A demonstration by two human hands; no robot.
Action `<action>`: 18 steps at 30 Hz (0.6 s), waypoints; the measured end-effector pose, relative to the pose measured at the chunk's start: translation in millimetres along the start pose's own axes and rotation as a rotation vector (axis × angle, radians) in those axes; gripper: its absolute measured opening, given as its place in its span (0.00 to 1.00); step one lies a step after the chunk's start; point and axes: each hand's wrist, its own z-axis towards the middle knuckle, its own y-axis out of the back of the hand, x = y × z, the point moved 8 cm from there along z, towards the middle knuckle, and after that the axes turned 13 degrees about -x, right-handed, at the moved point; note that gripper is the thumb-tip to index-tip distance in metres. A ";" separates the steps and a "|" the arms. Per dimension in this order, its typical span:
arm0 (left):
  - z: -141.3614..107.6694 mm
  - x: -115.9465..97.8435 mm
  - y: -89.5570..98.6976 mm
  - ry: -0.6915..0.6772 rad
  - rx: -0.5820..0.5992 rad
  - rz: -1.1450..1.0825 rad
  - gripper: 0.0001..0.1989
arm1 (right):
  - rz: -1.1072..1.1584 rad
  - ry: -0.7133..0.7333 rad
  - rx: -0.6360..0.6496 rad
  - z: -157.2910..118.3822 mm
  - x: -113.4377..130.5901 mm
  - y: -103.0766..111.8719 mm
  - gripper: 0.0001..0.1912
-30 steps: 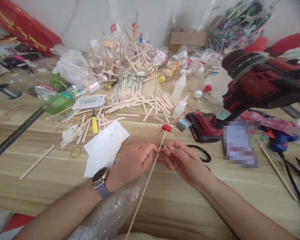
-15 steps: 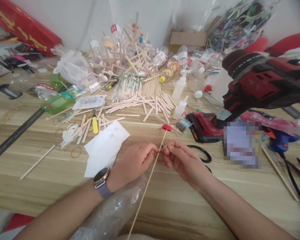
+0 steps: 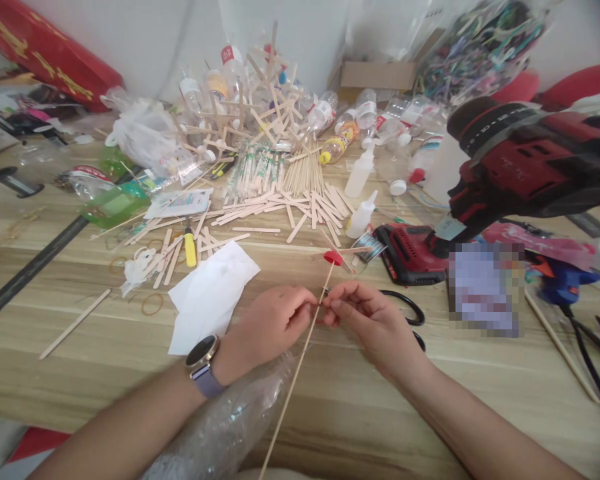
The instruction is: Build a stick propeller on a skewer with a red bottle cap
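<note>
The red cap point(image 3: 333, 257) has tipped to show more of its hollow side, the flat sticks point(image 3: 355, 251) beyond it have swung to a new angle, and my right hand point(image 3: 373, 320) has shifted its fingers slightly. My left hand point(image 3: 275, 320) pinches closed at one side of the skewer point(image 3: 295, 373), my right at the other, both on a small piece point(image 3: 322, 304) crossing it (too tiny and shaded to name). My right hand's lower fingers are partly hidden behind its thumb.

The skewer slants between my hands, the cap at its far end; its near end is cut off past the worktop's point(image 3: 130, 373) near edge. Black-handled scissors point(image 3: 414, 303) lie partly hidden behind my right hand. The paper point(image 3: 213, 293) is beyond my left wrist, and clear plastic point(image 3: 230, 413) runs under that forearm. Toward the right edge stands the drill point(image 3: 525, 160), its rear cut off.
</note>
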 end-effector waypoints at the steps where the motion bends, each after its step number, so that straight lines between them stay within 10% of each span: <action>1: 0.2 -0.3 0.2 -0.006 -0.008 0.004 0.08 | 0.008 0.024 -0.014 -0.5 1.8 0.6 0.08; 18: -5.3 -33.8 8.1 -0.430 -0.181 0.271 0.10 | -0.633 0.400 -0.175 -12.5 28.2 5.5 0.04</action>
